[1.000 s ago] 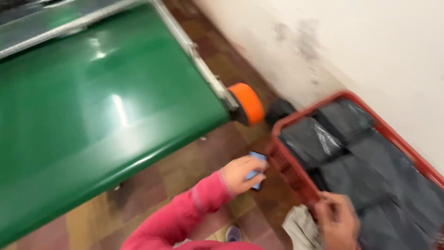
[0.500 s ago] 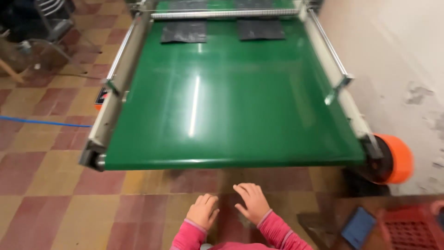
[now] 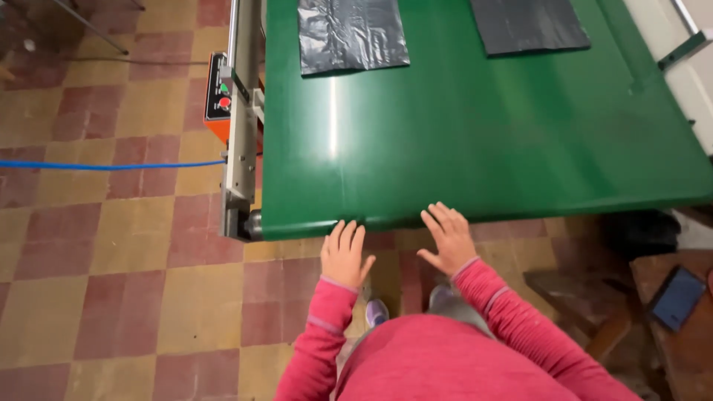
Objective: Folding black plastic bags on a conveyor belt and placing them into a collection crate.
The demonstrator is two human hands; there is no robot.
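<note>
My left hand [image 3: 344, 256] and my right hand [image 3: 448, 238] are both empty, fingers spread, palms down, at the near edge of a wide green conveyor belt [image 3: 475, 141]. The fingertips reach the belt's front lip. Two flat dark plastic bags lie far up the belt: one at the left [image 3: 350, 33], one at the right [image 3: 529, 24]. Both arms wear pink sleeves.
An orange control box with buttons [image 3: 217, 96] hangs on the belt's left metal rail [image 3: 241, 126]. A blue cable [image 3: 111, 165] runs across the checkered tile floor. A wooden stool holding a dark phone [image 3: 677, 297] stands at the right.
The view has swung from a red crate of dark bags to the belt. Both hands, now empty, have moved up to the belt's near edge.
</note>
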